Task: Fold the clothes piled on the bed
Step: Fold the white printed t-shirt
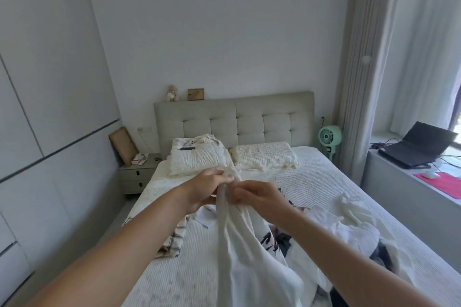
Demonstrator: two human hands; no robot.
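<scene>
I hold a white garment [239,239] up over the bed [324,182]. My left hand [204,189] grips its top edge, and my right hand [257,197] pinches the same edge right beside it. The cloth hangs down from both hands toward me in long folds. Under and to the right of it lies a pile of clothes [349,237], white with dark printed patches. A plaid garment [174,239] lies flat on the bed's left side, partly hidden by my left arm.
Two pillows [264,157] lie at the padded headboard [234,119], the left one carrying folded clothes [199,143]. A nightstand [137,174] stands at the left, a green fan [329,137] at the right. A laptop [419,144] sits on the window ledge.
</scene>
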